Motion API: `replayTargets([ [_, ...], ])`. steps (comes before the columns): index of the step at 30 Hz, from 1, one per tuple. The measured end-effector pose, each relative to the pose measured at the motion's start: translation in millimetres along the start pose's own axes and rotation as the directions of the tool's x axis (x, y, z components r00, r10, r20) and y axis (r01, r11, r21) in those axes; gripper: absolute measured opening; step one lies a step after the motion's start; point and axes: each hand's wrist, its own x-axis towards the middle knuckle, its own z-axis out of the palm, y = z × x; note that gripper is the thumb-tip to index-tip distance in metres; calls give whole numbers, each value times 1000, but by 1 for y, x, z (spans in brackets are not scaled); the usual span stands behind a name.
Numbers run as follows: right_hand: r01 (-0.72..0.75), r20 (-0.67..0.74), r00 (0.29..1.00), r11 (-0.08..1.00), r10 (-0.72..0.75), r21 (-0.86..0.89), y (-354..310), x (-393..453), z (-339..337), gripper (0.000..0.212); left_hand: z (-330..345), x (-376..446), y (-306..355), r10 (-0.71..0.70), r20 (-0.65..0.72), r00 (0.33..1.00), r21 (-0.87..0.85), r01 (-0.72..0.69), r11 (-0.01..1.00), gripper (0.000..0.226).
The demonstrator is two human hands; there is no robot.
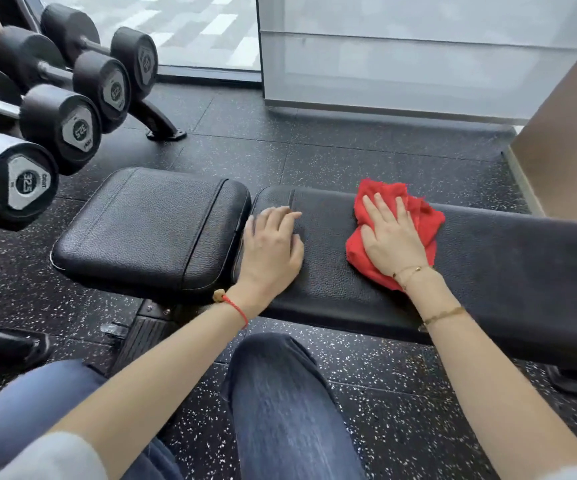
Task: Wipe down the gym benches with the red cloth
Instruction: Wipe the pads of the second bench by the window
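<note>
On the black padded table (332,282), the right hand (392,237) presses the red cloth (422,216) flat, fingers straight. Left hand (269,247) rests beside the seat gap, fingers apparently relaxed, slightly blurred. Dumbbells (62,126) crowd left; speckled floor (349,157) beyond.

Speckled black floor (349,147); dumbbell rack (55,109); window (193,26).
</note>
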Motion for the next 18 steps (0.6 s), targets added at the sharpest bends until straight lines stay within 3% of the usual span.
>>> replayTargets([
  [3,-21,11,1000,999,21,49,-7,10,-2,57,9,-2,8,-11,16,1000,34,11,999,40],
  [8,147,-9,989,989,-147,26,-11,-40,4,59,15,-3,8,-22,-4,1000,44,22,999,40],
  [11,160,-29,987,986,-159,52,3,-67,4,59,14,-3,8,-14,-2,1000,42,15,999,40],
  [14,64,-48,997,994,-60,87,30,-69,-1,58,13,-5,9,-6,13,1000,49,6,999,41],
  [18,-177,-42,983,982,180,62,54,-39,-10,58,12,-6,11,-7,32,999,55,5,998,42],
])
